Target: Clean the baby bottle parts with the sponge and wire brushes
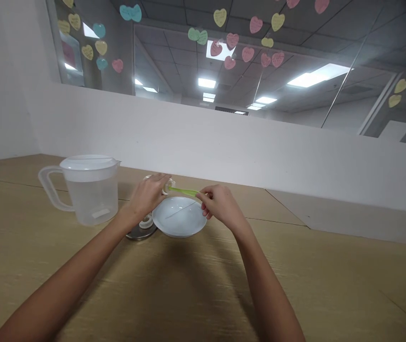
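Observation:
My left hand [150, 194] is closed around a small clear jar [169, 184], tipped on its side with its mouth facing right. My right hand [220, 203] pinches one end of a light green plastic spoon [187, 192]. The spoon's other end reaches the jar's mouth; its tip is hidden there. Below both hands sits a white bowl [178, 223], with a thin straight line across its inside that could be a stick or a reflection. Left of the bowl, partly behind my left wrist, a white ring-shaped lid [146, 222] rests on a round dark metal disc [141, 233].
A lidded translucent plastic pitcher [94, 199] stands on the left, handle pointing left. Everything rests on a wood-coloured tabletop [174, 294]. Behind it rises a white wall [203, 137] below a glass window with heart-shaped sticky notes [248, 54].

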`<state>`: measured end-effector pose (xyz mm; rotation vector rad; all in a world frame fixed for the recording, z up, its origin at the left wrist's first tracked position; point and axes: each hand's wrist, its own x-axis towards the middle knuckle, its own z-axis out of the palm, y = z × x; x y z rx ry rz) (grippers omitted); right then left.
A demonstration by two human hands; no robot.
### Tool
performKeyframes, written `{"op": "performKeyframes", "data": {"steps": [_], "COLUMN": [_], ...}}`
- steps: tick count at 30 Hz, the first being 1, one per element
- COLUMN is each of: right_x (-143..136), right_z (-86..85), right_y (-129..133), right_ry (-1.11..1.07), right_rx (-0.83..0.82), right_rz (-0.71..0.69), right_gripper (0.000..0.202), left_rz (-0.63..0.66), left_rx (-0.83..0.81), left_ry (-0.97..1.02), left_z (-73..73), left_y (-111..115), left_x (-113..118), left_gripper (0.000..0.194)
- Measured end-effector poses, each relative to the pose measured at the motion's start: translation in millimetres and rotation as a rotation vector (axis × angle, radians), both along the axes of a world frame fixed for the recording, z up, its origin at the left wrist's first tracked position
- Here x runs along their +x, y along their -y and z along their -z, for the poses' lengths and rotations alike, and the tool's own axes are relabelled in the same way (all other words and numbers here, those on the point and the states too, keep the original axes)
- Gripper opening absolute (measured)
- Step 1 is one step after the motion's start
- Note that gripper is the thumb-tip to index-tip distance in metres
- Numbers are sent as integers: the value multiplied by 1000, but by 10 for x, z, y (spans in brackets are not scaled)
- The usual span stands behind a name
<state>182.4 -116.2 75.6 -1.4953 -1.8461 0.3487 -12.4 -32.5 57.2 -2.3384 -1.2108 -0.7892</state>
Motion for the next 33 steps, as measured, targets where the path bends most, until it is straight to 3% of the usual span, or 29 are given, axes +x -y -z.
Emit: {"op": "performKeyframes", "data": {"steps": [6, 12, 15, 20, 25, 29, 33], "right_x": [-30, -61, -67, -55, -30, -27, -53], "right_z": [-9, 9, 23, 30, 42, 35, 1], "right_y": [-1, -8, -29, -65, -103, -85, -28], "right_ry": [158, -71, -71, 9, 21, 66, 166], "right_rx": [245, 131, 136, 340, 495, 438, 343], "right_rz": [-1, 50, 70, 95, -33, -114, -67], "right_gripper": [26, 40, 46, 24, 21, 23, 16], "left_rz": [44, 89, 89, 83, 89, 89, 86], "left_rx": [33, 84, 86, 4, -33, -38, -45], "left_ry": [4, 36, 35, 21, 29, 30, 27], "left_z": [31, 36, 36, 16, 6, 2, -5], "left_y": [56, 55, 55, 74, 65, 43, 63], "left_x": [64, 64, 60, 68, 54, 28, 29], "left_gripper": [39, 39, 41, 41, 40, 37, 36]}}
